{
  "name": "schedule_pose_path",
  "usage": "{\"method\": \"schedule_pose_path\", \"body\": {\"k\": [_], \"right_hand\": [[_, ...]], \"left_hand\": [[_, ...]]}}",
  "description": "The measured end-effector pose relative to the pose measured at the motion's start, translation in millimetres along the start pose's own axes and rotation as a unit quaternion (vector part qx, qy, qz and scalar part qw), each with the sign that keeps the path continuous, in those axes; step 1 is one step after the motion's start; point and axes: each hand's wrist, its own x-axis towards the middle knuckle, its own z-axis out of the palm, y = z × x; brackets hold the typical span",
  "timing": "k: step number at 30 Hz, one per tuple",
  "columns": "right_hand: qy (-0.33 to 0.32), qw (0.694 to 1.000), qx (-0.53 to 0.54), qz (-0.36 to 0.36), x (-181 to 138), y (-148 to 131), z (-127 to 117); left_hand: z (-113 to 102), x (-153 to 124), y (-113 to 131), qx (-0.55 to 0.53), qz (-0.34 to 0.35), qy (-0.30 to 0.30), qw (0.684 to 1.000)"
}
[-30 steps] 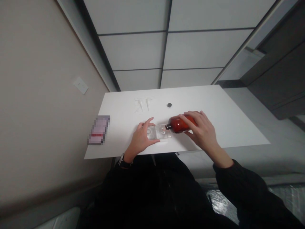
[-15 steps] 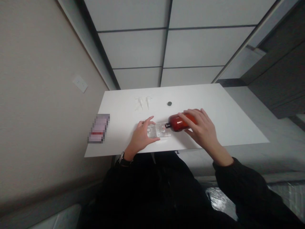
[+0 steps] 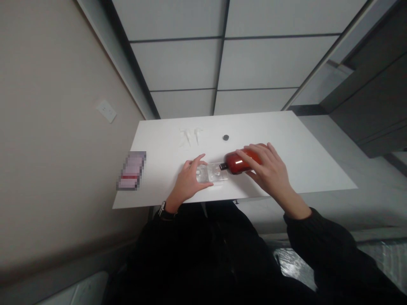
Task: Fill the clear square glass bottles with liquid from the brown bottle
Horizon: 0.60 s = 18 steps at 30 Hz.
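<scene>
My right hand [image 3: 269, 171] is wrapped round a reddish-amber bottle [image 3: 234, 163], tipped almost onto its side. The bottle's dark neck points left, over the right-hand one of two clear square containers [image 3: 213, 174] that stand side by side. Thumb and fingers of my left hand [image 3: 188, 180] grip the clear containers from the left, covering part of the left one. Whether liquid is flowing from the neck is too small to tell. A small round dark cap [image 3: 226, 137] lies on the table behind the bottle.
Two whitish pump heads [image 3: 196, 134] with thin tubes lie toward the back of the white table [image 3: 305, 169]. A blurred-out pinkish item [image 3: 132, 169] is at the table's left edge, near the wall. White panelled doors stand behind the table.
Both hands keep almost the same position and grip. The bottle stays tilted over the clear container; the whole view has shifted very slightly.
</scene>
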Motion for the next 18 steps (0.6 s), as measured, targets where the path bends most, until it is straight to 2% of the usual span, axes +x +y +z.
{"method": "schedule_pose_path", "body": {"k": [11, 18], "right_hand": [[0.006, 1.000, -0.003, -0.002, 4.4, 0.8, -7.7], [0.031, 0.999, -0.039, -0.023, 6.2, 2.5, -8.7]], "left_hand": [[-0.5, -0.1, -1.7, -0.001, 0.006, -0.004, 1.000], [-1.3, 0.0, 0.0, 0.005, -0.003, -0.011, 1.000]]}}
